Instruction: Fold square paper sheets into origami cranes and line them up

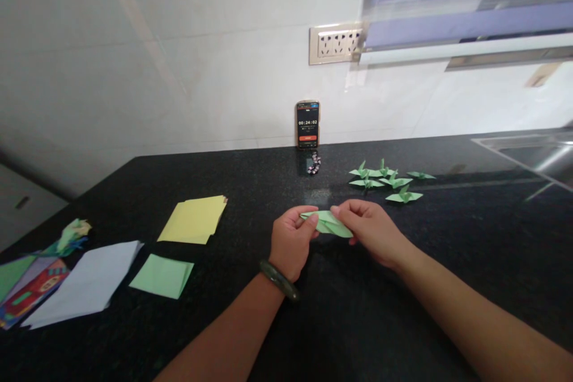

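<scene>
Between my two hands is a partly folded piece of light green origami paper (330,224), pointed at its left end. My left hand (292,239), with a dark bangle (278,280) at the wrist, pinches that left end between thumb and fingers. On the right side of the paper, my right hand (369,228) has thumb and fingers closed on its upper edge. Several folded green paper cranes (404,196) stand on the counter beyond my right hand. To the left lie a folded green paper (162,276) and a stack of yellow paper (192,221).
A phone (308,125) showing a timer leans on the wall behind a beaded bracelet (314,164). White sheets (89,286), a colourful printed packet (33,292) and a crumpled green paper bundle (71,236) lie on the black counter (250,322). A cooktop edge (523,155) is at right.
</scene>
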A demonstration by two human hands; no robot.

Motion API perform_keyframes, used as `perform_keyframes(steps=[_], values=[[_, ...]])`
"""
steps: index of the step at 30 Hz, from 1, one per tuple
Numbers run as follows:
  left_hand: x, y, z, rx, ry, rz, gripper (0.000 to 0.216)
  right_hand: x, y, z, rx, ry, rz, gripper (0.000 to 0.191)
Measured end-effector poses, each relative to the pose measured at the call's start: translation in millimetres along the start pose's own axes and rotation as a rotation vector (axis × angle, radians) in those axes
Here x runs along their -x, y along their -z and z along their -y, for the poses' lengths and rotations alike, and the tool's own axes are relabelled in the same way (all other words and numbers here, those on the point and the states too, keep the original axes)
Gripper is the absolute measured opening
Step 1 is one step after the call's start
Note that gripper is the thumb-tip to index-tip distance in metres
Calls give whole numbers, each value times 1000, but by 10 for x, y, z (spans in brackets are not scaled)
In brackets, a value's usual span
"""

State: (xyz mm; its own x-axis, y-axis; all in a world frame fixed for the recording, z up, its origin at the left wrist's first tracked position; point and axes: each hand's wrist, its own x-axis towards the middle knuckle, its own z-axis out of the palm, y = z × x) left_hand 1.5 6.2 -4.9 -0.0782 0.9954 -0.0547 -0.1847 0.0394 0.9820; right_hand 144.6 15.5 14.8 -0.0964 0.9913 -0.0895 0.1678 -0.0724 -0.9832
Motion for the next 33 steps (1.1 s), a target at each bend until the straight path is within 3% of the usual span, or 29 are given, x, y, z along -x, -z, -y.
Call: perform_keyframes(steps=[8, 15, 19, 25, 33], values=[[0, -8, -20, 221, 137, 25, 31, -9, -2, -32, -156, -110, 101, 27], [5, -9, -36, 172, 132, 86, 29, -13, -25, -99, -221, -164, 172, 29], [16, -21, -45, 135, 224, 50, 31, -5, -36, -105, -212, -183, 161, 31], [24, -49, -46, 136, 207, 19, 27, 3, -37, -95, -193, -176, 142, 32], [38, -38, -52, 129, 221, 93, 20, -6, -39, -71, -114, -127, 76, 31]])
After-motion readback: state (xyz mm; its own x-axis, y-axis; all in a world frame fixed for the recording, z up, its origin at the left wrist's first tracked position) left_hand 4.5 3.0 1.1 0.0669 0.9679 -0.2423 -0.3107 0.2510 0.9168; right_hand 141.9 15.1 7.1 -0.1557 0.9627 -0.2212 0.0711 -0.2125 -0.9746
